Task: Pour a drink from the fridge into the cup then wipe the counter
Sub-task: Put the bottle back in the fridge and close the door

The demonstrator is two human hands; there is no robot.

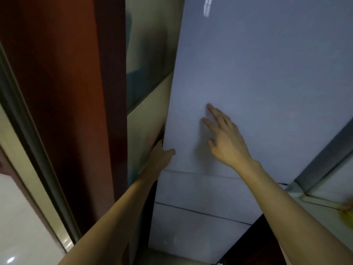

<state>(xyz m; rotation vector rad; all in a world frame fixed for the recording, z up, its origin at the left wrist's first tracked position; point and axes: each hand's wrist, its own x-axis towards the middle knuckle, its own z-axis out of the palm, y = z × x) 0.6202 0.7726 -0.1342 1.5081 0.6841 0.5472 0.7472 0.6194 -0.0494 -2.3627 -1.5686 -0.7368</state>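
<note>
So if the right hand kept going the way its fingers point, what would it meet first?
The fridge door: the right hand reaches at its pale front face with straight, spread fingers. Nothing lies between them; whether the fingertips touch it is unclear.

A tall reddish-brown wooden panel (63, 92) fills the left side, its narrower right face (112, 92) darker and in shadow. Along its left edge a grey metal strip (32, 146) runs on a slant, with a cream band (21, 165) just beside it. Below these lies a pale glossy floor (24, 226) bearing a bright spot of light (10, 259). Right of the panel stands a wall of beige tiles (147, 123); the upper tile (149, 44) carries a blurred bluish reflection (of what, I cannot tell). At the far right a grey metal frame (324, 150) borders a pane of frosted glass (336, 180).
</note>
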